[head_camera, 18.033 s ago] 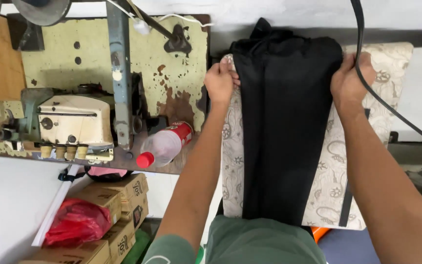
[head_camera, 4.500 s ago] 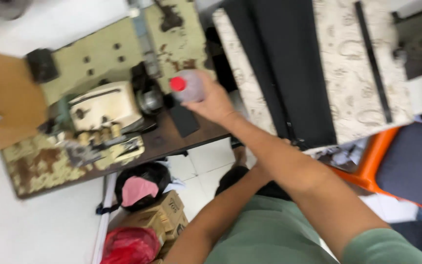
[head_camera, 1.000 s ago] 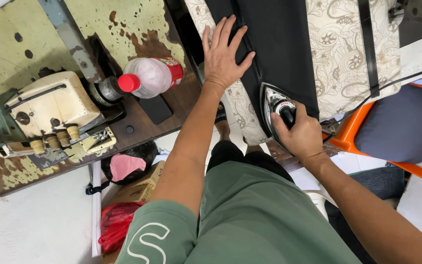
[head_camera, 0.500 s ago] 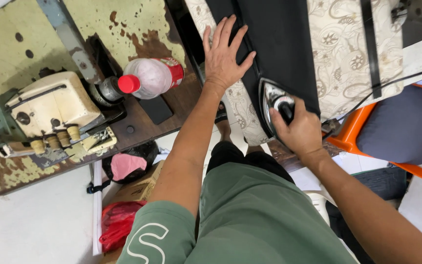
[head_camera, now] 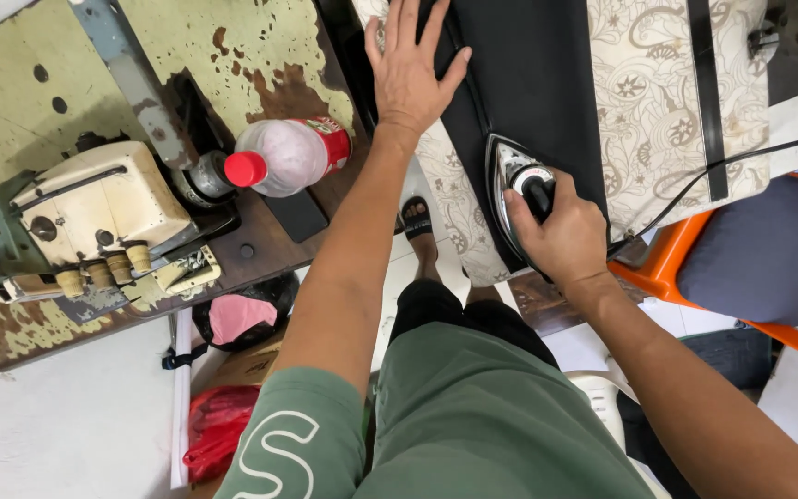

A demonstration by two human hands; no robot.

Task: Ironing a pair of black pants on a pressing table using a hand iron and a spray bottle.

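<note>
At the far left of the worn surface (head_camera: pixel 260 55) sat a cream metal sewing machine (head_camera: pixel 94 208), and just right of it a clear plastic bottle with a red cap (head_camera: pixel 284 159) lay on its side. My left hand (head_camera: pixel 408 69) was spread flat, released, on the black cloth (head_camera: pixel 538 83) over the patterned ironing board (head_camera: pixel 648 102). My right hand (head_camera: pixel 561 236) was clenched around the handle of the steel iron (head_camera: pixel 510 171) near the board's front edge. I judged the iron heavy and hot-soled, best taken by that handle; the cloth soft and limp.
</note>
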